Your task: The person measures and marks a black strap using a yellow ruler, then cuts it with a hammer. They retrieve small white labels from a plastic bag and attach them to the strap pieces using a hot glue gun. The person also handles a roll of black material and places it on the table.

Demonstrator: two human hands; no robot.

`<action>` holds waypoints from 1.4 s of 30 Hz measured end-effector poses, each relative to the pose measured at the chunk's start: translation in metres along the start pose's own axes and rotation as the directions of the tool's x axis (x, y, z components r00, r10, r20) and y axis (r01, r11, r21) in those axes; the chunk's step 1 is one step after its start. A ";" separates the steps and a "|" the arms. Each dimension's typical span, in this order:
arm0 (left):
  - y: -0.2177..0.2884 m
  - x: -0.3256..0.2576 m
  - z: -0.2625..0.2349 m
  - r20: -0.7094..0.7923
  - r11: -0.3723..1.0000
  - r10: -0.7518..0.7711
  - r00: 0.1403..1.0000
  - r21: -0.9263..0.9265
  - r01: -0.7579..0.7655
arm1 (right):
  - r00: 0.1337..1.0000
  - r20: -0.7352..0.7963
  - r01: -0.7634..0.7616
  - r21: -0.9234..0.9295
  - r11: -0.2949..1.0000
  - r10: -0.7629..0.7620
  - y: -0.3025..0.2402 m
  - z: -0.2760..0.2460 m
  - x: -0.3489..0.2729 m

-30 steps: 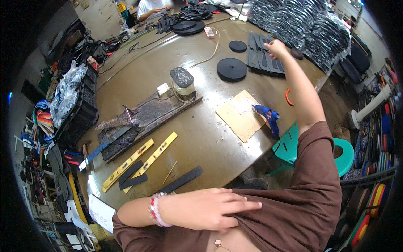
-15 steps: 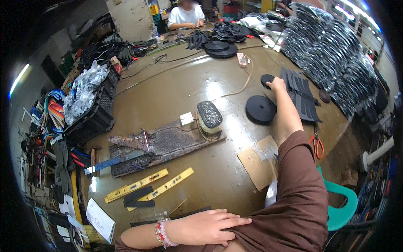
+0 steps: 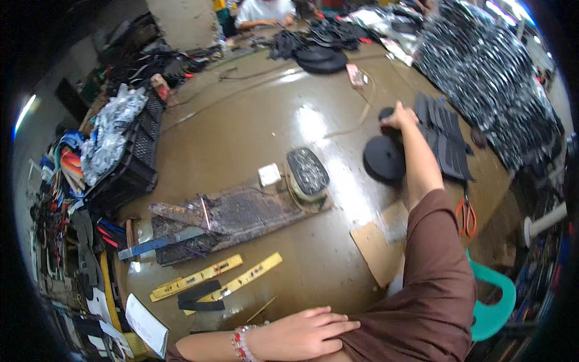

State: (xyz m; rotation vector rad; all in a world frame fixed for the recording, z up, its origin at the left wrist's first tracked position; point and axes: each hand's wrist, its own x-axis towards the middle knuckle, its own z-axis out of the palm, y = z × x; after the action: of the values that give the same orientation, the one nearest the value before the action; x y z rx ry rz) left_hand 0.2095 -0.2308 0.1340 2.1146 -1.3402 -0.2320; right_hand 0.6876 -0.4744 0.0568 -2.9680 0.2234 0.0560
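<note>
Right hand (image 3: 399,116) stretches far across the table (image 3: 253,127), fingers curled on a small black disc (image 3: 386,113); the bigger black disc (image 3: 384,159) lies just nearer. Left hand (image 3: 301,333) rests flat and empty, well back.

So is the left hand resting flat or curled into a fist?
Flat. The left hand lies palm down with fingers stretched out against the brown garment at the table's near edge, holding nothing.

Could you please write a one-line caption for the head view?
Right hand reaches to a small black disc across the brown table; left hand rests near the body.
</note>
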 end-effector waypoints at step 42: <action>0.074 -0.080 0.133 -0.436 -0.401 -0.469 0.768 -0.670 -0.625 | -0.171 -0.714 -0.414 0.677 -0.608 -0.679 -0.125 -0.007 -0.593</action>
State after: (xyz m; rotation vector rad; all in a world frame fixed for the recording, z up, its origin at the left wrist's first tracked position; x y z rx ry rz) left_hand 0.0552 -0.2371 0.0579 0.1552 -0.2390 -0.3427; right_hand 0.1207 -0.2679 0.1133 -0.2036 -1.4448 0.7399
